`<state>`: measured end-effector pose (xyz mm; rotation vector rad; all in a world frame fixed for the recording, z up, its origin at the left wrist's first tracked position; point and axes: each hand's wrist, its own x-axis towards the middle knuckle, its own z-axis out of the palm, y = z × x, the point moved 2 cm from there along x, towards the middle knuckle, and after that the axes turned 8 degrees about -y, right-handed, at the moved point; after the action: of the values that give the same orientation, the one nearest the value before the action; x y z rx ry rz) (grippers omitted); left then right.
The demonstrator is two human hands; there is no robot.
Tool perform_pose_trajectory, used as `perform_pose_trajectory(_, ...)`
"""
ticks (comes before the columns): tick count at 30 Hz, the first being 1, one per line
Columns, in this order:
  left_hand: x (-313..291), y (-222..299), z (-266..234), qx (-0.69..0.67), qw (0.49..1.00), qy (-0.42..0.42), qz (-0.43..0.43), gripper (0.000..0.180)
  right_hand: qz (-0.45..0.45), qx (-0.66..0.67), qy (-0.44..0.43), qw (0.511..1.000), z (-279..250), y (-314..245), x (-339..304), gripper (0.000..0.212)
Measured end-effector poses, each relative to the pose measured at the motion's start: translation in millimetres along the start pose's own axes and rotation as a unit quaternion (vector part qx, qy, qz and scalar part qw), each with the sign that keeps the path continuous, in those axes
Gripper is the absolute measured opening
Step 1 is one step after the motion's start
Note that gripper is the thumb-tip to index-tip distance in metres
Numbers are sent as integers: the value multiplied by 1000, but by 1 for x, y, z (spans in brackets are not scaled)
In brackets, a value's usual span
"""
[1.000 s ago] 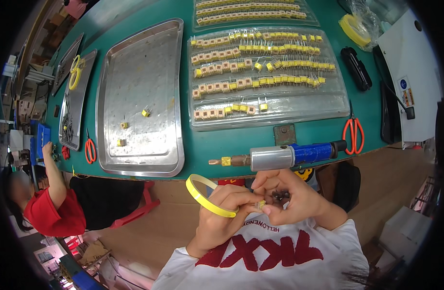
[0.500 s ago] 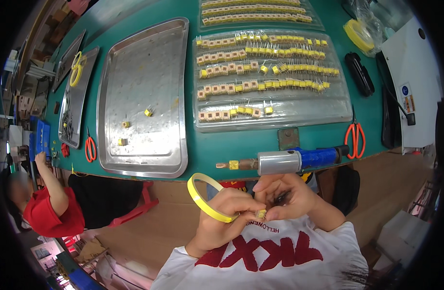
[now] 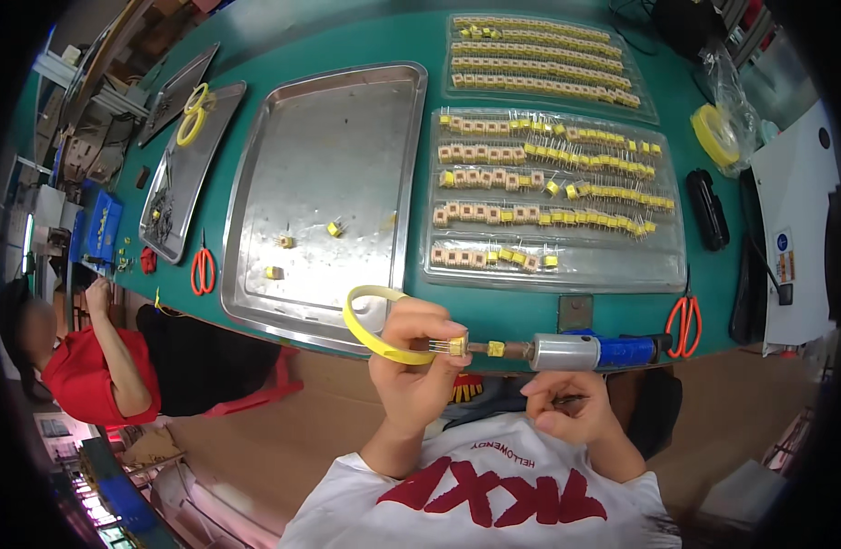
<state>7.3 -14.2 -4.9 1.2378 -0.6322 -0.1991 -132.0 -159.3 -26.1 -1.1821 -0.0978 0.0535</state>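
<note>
I see my left hand (image 3: 419,366) raised in front of the table edge, its thumb and fingers pinched shut on a small yellow pinned component (image 3: 450,346). A yellow tape ring (image 3: 373,322) hangs around that hand's fingers, looping out to its left. Just to the right of the pinched part, nearly touching it, is the tip of a silver and blue motor tool (image 3: 585,350) fixed at the table edge, with a small yellow piece on its shaft.

My right hand (image 3: 567,412) sits lower and to the right, below the tool's silver barrel and apart from it. Its fingers are curled loosely inward; I cannot tell whether it holds anything.

Beyond the left hand lies a large steel tray (image 3: 347,165) with a few loose yellow parts. Beyond the right hand is a clear tray (image 3: 567,265) carrying rows of tan and yellow components. Red-handled scissors (image 3: 684,322) lie just right of the tool's blue end, and a second red pair (image 3: 202,271) lies well off to the left of my left hand. Far left, a person in a red shirt (image 3: 91,375) sits at the same table.
</note>
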Motion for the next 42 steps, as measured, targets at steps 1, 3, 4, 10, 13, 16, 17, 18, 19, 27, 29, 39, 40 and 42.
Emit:
perform_pose_trajectory(1,0,0,0,3,1000,0,1,19,-6,-5,12,1000,-1,1,-2,34)
perform_pose_trajectory(3,1,0,0,-3,1000,6,0,18,0,15,36,999,-1,-1,-6,32)
perform_pose_trajectory(4,2,-1,-2,0,1000,4,0,18,-2,24,40,999,-3,0,-9,31)
perform_pose_trajectory(10,7,-2,-3,86,996,-27,12,21,-42,-16,2,999,-13,-7,-19,30)
perform_pose_trajectory(13,9,-1,2,70,997,-43,13,22,-94,-54,-28,994,-11,-21,-8,30)
perform_pose_trajectory(16,13,6,-1,84,995,-41,31,23,-132,-114,-54,983,-8,-30,-1,30)
perform_pose_trajectory(17,17,11,-4,120,990,-63,39,23,-150,-142,-59,977,-7,-32,0,30)
perform_pose_trajectory(18,20,17,-6,156,983,-84,47,24,-150,-144,-60,976,-6,-32,-1,30)
perform_pose_trajectory(19,23,25,-8,156,983,-83,48,24,-148,-140,-45,978,-5,-32,-3,29)
perform_pose_trajectory(27,51,66,-6,356,902,-245,21,27,-121,-212,-28,969,-4,-37,-6,28)
perform_pose_trajectory(29,55,66,-5,370,888,-269,33,28,-119,-274,-29,954,-1,-43,-1,27)
perform_pose_trajectory(39,24,27,-27,74,948,-298,-85,62,-145,-410,1,901,33,-62,40,24)
perform_pose_trajectory(40,16,24,-30,10,953,-270,-136,63,-119,-404,28,906,35,-61,41,23)
perform_pose_trajectory(42,4,25,-34,-66,941,-273,-190,69,-85,-396,47,913,35,-58,44,25)
